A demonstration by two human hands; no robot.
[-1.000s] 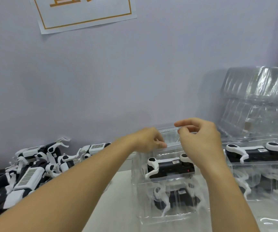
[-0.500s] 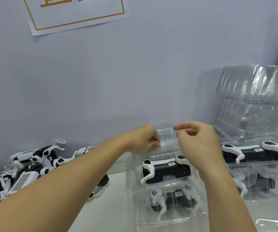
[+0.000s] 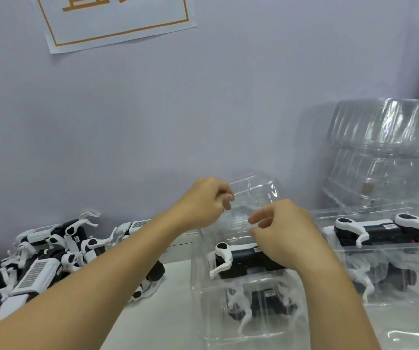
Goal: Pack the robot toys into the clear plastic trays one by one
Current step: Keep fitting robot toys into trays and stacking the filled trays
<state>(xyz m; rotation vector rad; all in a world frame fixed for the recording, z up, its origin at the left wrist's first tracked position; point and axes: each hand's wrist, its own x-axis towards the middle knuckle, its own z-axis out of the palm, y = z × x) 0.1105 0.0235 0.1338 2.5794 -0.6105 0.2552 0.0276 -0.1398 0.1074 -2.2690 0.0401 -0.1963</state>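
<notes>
While the left hand (image 3: pixel 203 203) pinches the left edge of a raised clear tray (image 3: pixel 251 195), I read this sheet as the piece that the coming move turns on. It stands tilted just above and behind the packed robot toy (image 3: pixel 241 258), which lies on its side in the upper pocket of the tray stack (image 3: pixel 228 306). The toy's long axis runs left to right, parallel to the wall (image 3: pixel 203 109) behind it.

The right hand (image 3: pixel 286 236) hovers with fingers loosely curled directly over the right end of that toy; I cannot tell whether its fingertips (image 3: pixel 254 219) touch the raised tray's lower edge or hold nothing. Of the two hands, the right is the nearer to the toy, the left the nearer to the raised tray's upper rim.

I judge that the raised tray must come down toward me, over the toy, with its length kept parallel to the toy's axis.

Left of the tray stack lies a heap of loose robot toys (image 3: pixel 52 261). Right of it sits a second packed toy (image 3: pixel 380 233), with empty clear trays (image 3: pixel 385 152) piled behind.
</notes>
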